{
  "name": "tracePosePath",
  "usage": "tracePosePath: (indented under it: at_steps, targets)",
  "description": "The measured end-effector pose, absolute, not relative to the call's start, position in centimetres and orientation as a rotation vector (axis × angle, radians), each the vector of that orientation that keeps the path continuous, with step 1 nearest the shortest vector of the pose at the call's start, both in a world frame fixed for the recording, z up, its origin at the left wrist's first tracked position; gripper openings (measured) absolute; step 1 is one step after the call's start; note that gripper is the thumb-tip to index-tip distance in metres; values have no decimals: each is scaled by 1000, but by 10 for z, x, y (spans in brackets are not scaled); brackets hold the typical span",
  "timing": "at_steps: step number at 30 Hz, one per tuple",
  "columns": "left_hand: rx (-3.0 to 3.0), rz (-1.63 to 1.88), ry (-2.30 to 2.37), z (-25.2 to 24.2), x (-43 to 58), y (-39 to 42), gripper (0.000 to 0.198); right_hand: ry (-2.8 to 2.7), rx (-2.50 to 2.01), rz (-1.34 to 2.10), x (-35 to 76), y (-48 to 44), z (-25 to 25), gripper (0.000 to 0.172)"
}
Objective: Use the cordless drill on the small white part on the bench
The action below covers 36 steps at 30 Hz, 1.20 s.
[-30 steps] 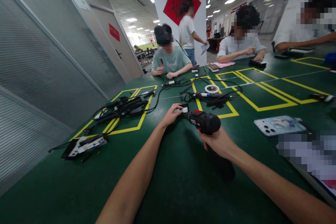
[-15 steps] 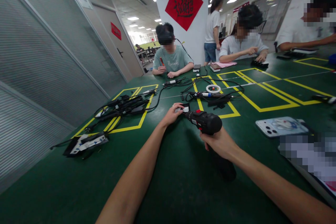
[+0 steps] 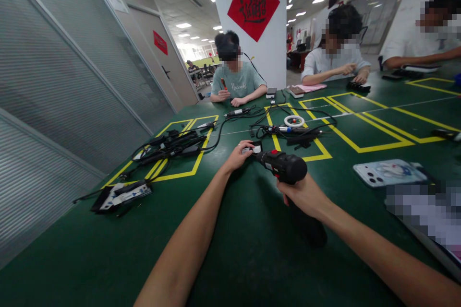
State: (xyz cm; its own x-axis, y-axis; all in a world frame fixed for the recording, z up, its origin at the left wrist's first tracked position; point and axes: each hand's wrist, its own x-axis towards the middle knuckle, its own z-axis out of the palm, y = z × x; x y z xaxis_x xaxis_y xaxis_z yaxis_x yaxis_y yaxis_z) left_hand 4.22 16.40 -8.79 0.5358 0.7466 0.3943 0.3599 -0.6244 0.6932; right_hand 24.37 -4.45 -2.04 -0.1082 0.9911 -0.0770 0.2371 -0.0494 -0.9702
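Note:
My right hand (image 3: 300, 192) is wrapped round the grip of a black cordless drill (image 3: 283, 165) with red accents, held sideways over the green table. Its nose points left, at a small black part with a white face (image 3: 257, 148). Whether the bit touches that part I cannot tell. My left hand (image 3: 239, 154) grips the same small part from its left side, with a ring on one finger. The fingertips hide some of it.
Black cables and tools (image 3: 173, 146) lie tangled at left, near a black-and-white piece (image 3: 122, 195). A white ring (image 3: 294, 121) and a soldering-iron-like tool (image 3: 288, 130) lie ahead. A phone (image 3: 391, 172) rests at right. Co-workers sit across the green table (image 3: 230, 249).
My hands, the drill and the small part keep nearly the same place. The view has shifted slightly. In the background, a standing person has moved right, behind a seated co-worker.

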Motion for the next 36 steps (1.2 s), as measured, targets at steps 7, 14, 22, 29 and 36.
tracePosePath:
  at_steps: [7,14,22,29,36]
  targets:
    - [2234,942,894,-86,42,162,21,-1449,-1373,1216,244,-45,-19,18]
    - [2226,938,906,-86,43,163,20,-1453,-1364,1208,244,-44,-21,15]
    - [2201,945,912,-86,43,162,21,-1425,-1378,1219,244,-44,-20,20]
    - [2182,955,916,-88,43,164,19,-1410,-1348,1222,243,-44,-21,20]
    - [2167,949,913,-88,42,166,20,-1423,-1361,1207,243,-44,-20,19]
